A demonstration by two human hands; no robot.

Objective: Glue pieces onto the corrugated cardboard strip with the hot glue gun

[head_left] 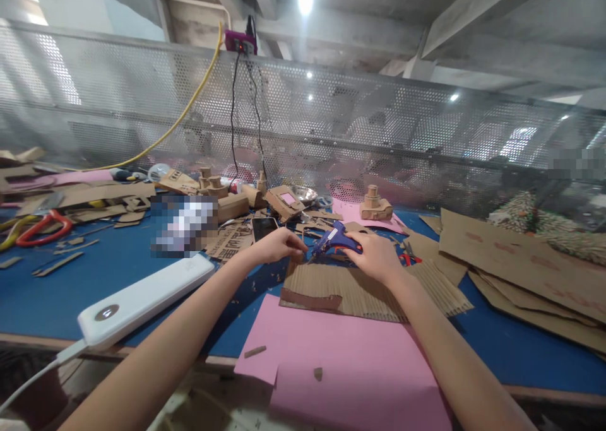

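Observation:
My right hand (376, 253) is wrapped round the grip of a blue glue gun (335, 236), whose nozzle points left and down. Just left of the nozzle, my left hand (278, 246) has its fingers pinched together near a cardboard edge. What lies between those fingertips is too small to make out. Below both hands lies a sheet of corrugated cardboard (353, 286) with its ridges showing and a brown strip along its near left edge. Under its front edge, pink paper (350, 355) hangs over the table edge and carries two small scraps.
A white power bank (146, 298) with a cable lies left. Red-handled scissors (45, 228) rest farther left among scraps. A phone (264, 228) and small cardboard models (375, 205) stand behind. Large cardboard sheets (521, 254) are stacked right. A perforated metal screen (303, 122) borders the back.

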